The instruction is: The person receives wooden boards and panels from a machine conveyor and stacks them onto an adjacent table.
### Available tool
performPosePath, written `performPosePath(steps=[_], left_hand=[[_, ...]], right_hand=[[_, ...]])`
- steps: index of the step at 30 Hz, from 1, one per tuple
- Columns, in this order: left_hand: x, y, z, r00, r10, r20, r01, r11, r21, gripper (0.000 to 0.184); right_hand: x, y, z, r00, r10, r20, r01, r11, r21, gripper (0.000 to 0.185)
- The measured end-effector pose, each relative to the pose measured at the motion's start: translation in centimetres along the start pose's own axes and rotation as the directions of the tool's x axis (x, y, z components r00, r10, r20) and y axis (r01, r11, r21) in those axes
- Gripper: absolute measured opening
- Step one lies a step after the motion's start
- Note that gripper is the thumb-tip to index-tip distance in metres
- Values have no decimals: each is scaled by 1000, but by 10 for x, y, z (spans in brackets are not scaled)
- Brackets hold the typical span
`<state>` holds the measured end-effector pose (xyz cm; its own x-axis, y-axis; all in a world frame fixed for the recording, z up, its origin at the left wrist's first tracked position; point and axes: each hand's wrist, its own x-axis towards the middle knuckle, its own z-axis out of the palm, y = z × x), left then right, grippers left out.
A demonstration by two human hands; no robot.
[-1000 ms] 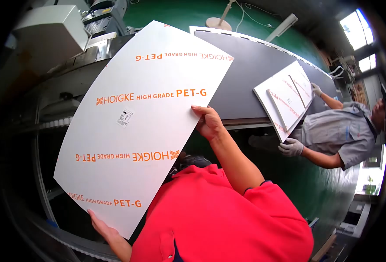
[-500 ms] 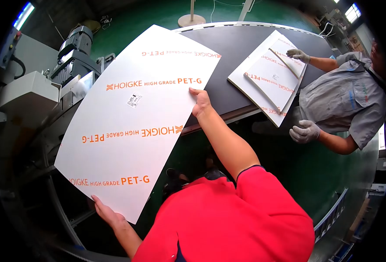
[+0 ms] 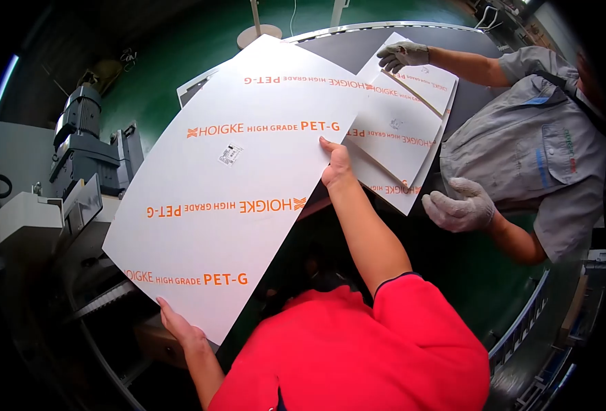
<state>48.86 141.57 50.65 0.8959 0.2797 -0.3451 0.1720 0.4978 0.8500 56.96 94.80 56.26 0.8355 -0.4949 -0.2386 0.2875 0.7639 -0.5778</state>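
Observation:
A large white sheet (image 3: 248,164) with orange HOIGKE PET-G print and a small label is held up between my hands. At its lower left edge my left hand (image 3: 183,332) grips it, the fingers partly hidden beneath. My right hand (image 3: 337,163) clasps the right edge, thumb on top. Beyond the sheet's right edge, a stack of similar printed sheets (image 3: 402,130) lies on the dark table (image 3: 481,92), partly covered by my sheet. A narrow strip (image 3: 416,94) rests on the stack.
A co-worker in grey stands at the right, one gloved hand (image 3: 404,55) over the stack and the other gloved hand (image 3: 460,205) beside it. Machinery with a motor (image 3: 80,116) is at the left. A round stand base (image 3: 258,34) is on the green floor.
The sheet in my hands has come nearer the stack and now overlaps it in view. The view has turned toward the machinery. The co-worker's upper gloved hand has lifted away from the stack's edge.

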Motion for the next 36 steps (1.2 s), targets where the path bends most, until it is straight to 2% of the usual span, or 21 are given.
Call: performPosePath(steps=[4,5,9,12,14,16,18,19,20,22,24,25,27,28,30,31,32,34,36], left_hand=[[25,4,-16,995,-27,95,31,999,-32,55],[28,7,-21,994,-30,109,33,999,-23,55],[42,15,-30,984,-51,169,58,997,-41,51],[65,5,-34,972,-72,224,87,994,-59,51],[72,2,-41,974,-63,219,78,995,-59,51],[63,21,-33,955,-86,285,116,989,-90,48],[53,34,-29,933,-84,349,139,981,-134,46],[48,42,-32,910,-73,409,104,993,-55,45],[44,53,-42,879,-65,472,63,998,21,44],[49,67,-23,762,-266,590,125,955,270,42],[50,77,-13,589,-402,701,164,909,383,43],[43,64,7,543,-406,735,161,910,383,44],[31,43,21,476,-426,769,143,901,411,44],[28,26,41,440,-456,773,152,887,437,44],[37,10,14,383,-515,767,190,856,480,43],[46,-4,-2,402,-522,752,200,852,484,42],[53,-10,-20,453,-521,723,185,849,495,42],[72,-15,-65,565,-515,645,151,833,532,43],[98,-24,-126,672,-505,541,185,822,538,43]], right_hand=[[-36,8,17,988,-153,20,154,987,-39,44],[-49,8,20,987,-148,55,149,989,-17,45],[-74,16,28,980,-197,-10,196,980,-17,43],[-67,11,13,960,-281,11,280,955,-93,41],[-76,18,17,965,-260,26,262,957,-129,44],[-100,31,12,962,-264,68,270,959,-85,44],[-134,56,8,946,-207,250,209,978,19,46],[-156,76,13,931,-192,312,183,981,57,48],[-177,104,18,932,-213,294,197,977,85,50],[-212,150,20,940,-244,237,215,966,142,54],[-238,183,1,951,-267,158,233,951,203,57],[-242,186,-33,954,-298,39,288,943,166,56],[-274,198,-82,940,-272,-206,285,958,33,51],[-288,204,-101,939,-188,-288,180,982,-55,48],[-317,223,-124,918,-15,-396,-59,983,-174,41],[-332,237,-129,904,70,-423,-177,960,-218,38],[-342,245,-126,889,119,-443,-250,935,-252,33],[-351,258,-119,874,143,-465,-370,816,-444,29],[-349,270,-79,895,157,-418,-406,677,-614,22]])
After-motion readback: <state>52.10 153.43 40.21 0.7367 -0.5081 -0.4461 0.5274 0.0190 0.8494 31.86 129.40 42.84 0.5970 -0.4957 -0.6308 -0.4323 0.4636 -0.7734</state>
